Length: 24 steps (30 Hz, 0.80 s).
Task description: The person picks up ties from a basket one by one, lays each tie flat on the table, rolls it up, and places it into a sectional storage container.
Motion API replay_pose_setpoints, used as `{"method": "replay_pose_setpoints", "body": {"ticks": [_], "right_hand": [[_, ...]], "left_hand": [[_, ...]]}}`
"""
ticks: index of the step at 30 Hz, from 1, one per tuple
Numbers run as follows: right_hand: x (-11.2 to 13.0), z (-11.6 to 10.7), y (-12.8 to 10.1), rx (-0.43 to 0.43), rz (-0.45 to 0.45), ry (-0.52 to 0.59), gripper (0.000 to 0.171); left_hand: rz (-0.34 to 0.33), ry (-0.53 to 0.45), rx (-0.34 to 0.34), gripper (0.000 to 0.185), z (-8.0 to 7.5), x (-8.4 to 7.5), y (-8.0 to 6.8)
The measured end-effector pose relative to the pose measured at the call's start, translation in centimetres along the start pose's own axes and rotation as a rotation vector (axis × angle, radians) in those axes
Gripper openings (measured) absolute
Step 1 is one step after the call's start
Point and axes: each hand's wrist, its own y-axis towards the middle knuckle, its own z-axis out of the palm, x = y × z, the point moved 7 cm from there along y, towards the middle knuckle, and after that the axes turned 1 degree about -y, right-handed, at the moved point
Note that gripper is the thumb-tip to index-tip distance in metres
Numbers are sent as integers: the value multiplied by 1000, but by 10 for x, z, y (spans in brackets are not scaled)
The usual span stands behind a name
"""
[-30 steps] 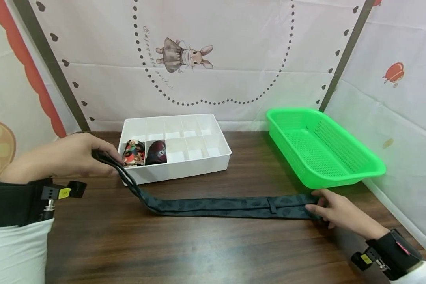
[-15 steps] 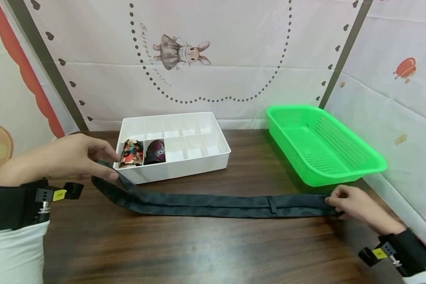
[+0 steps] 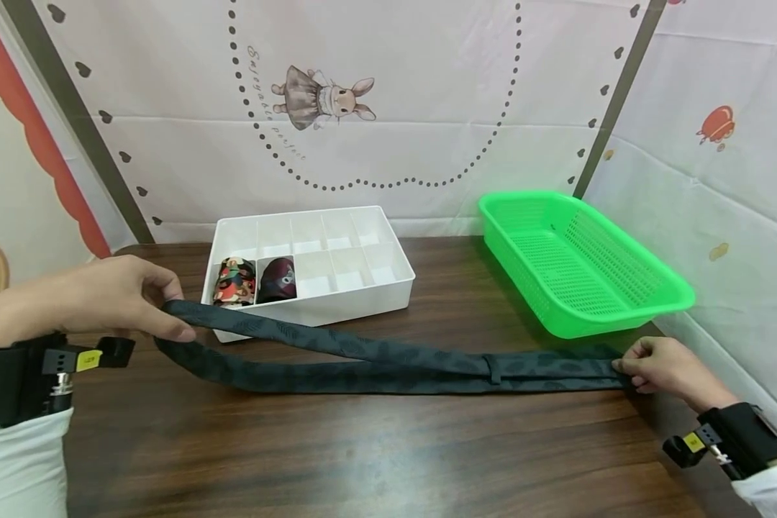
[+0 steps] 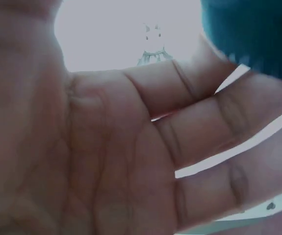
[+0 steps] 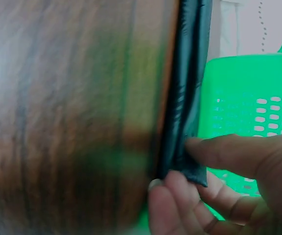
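Observation:
A dark green necktie [image 3: 337, 375] stretches across the table, folded into two strips that part toward the left and overlap on the right, near its keeper loop. My left hand [image 3: 119, 295] pinches its raised left end between thumb and fingers; in the left wrist view, a blurred piece of the necktie [image 4: 258, 34] lies across the fingers. At the opposite end, my right hand [image 3: 670, 368] grips the tie's tip. Close up in the right wrist view, thumb and fingertips hold the dark tip of the necktie [image 5: 185, 98].
Behind the tie stands a white divided box [image 3: 337, 309]. Two front-left compartments hold a colourful patterned fabric roll [image 3: 235, 282] and a dark maroon one [image 3: 277, 280]. A green perforated basket [image 3: 621, 316] sits at the back right, near the cloth wall [image 3: 744, 216].
My left hand has moved left and the tie's two strips have spread apart at that end. My right hand has slid right to the tip and now pinches it.

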Motion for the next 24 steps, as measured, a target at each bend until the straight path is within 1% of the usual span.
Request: {"method": "replay_pose_setpoints", "body": {"ticks": [2, 4, 7, 9, 13, 15, 16, 19, 22, 23, 24], "right_hand": [[-1, 0, 1, -10, 11, -16, 30], [-2, 0, 1, -12, 29, -23, 40], [-2, 0, 0, -3, 38, -33, 52], [-1, -1, 1, 5, 27, -65, 52], [-2, -3, 5, 11, -18, -147, 44], [-4, -1, 7, 27, -43, -168, 49], [-7, 0, 8, 38, -69, -171, 51], [-14, 1, 8, 56, -86, -162, 54], [-21, -3, 6, 71, -36, -147, 52], [-23, -5, 4, 68, -1, -144, 52], [-25, -7, 3, 69, 21, -142, 52]], "left_hand": [[-10, -24, 23, 32, 2, 1, -2], [-17, -14, 41, 33, 6, 5, -1], [-35, 3, 78, 37, 18, 15, 1], [-64, 12, 109, 38, 29, 25, 2], [-144, -14, 169, 37, 52, 44, 5], [-167, -18, 191, 35, 61, 52, 5], [-162, -30, 203, 34, 66, 54, 6], [-139, -122, 260, 35, 77, 55, 8], [-113, -278, 306, 42, 85, 48, 10], [-109, -327, 316, 44, 87, 45, 10], [-95, -356, 322, 45, 88, 40, 11]]}}
